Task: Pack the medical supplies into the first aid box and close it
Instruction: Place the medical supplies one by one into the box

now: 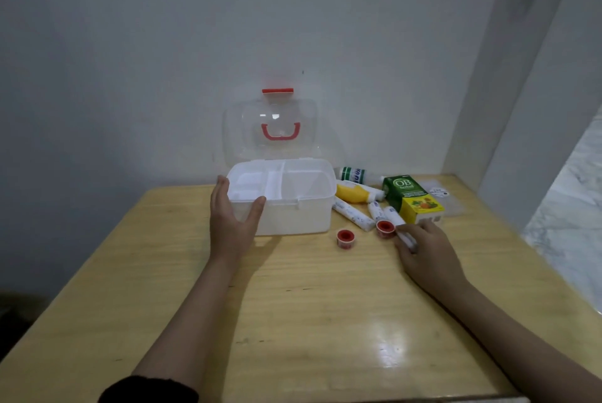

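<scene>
The left hand (233,220) is spread, cupping the front-left corner of the white plastic first aid box (286,197), whose clear lid (270,129) stands up. The right hand (423,248) pinches a white bandage roll (399,223) beside red-cored tape rolls (385,228), a green carton (412,200) and bottles on the wooden table (293,305).
</scene>
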`<state>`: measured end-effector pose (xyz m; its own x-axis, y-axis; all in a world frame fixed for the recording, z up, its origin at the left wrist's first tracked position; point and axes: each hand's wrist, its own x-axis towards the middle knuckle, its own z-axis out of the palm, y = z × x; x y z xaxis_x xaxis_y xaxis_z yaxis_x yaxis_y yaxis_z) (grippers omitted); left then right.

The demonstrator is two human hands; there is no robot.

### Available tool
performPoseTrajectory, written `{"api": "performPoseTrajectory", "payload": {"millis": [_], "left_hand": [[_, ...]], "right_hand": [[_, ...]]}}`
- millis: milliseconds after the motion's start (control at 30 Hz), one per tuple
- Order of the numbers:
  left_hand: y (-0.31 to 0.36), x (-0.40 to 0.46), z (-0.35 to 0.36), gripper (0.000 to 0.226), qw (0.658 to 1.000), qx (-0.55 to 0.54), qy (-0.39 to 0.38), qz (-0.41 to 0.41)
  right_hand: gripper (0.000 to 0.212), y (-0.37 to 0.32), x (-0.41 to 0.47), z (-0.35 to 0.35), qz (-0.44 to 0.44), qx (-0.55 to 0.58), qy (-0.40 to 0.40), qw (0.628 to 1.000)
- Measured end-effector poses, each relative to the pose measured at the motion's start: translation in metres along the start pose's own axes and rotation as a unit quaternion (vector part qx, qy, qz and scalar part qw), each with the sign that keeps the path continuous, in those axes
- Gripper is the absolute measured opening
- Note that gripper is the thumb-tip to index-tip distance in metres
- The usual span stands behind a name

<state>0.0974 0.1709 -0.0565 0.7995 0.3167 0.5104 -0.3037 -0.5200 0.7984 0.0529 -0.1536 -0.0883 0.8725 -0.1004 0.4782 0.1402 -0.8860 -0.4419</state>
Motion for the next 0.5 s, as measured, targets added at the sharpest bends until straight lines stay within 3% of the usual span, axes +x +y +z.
{"api": "performPoseTrajectory", "payload": {"millis": [267, 500], "left_hand": [[0.0, 0.001, 0.002, 0.077, 1.0, -0.003, 0.004, -0.016], [0.001, 0.001, -0.001, 0.08, 1.0, -0.007, 0.0, -0.026]], "right_hand": [[0.023, -0.015, 0.008, -0.011, -0.012, 0.053, 0.08, 0.995], [0.02, -0.075, 0.034, -0.032, -0.059, 0.138, 0.139, 0.979]]}}
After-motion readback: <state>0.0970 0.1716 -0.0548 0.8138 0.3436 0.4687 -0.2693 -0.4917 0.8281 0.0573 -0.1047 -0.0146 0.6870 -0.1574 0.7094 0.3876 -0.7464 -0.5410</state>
